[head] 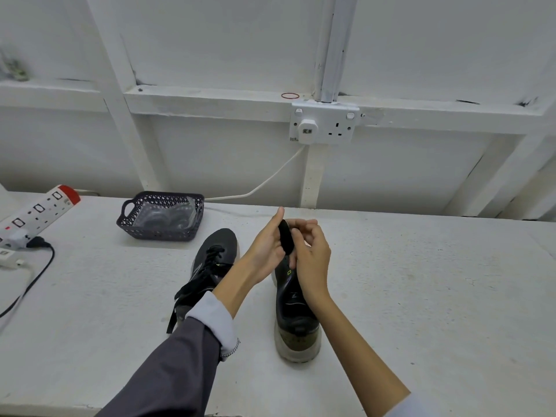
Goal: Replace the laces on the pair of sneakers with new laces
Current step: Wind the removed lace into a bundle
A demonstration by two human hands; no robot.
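Slippage is the worry: both hands pull the tongue [285, 237] up while the shoe [296, 320] stands unheld on the table [421, 281], so a hard tug could tip it or drag it into the other shoe [215, 254] nearby. The left hand [264, 245] grips the tongue, thumb straight along it; the right hand [311, 254] pinches it with curled fingers. The shoe's heel is toward the person and its toe toward the wall, long axis near to far.
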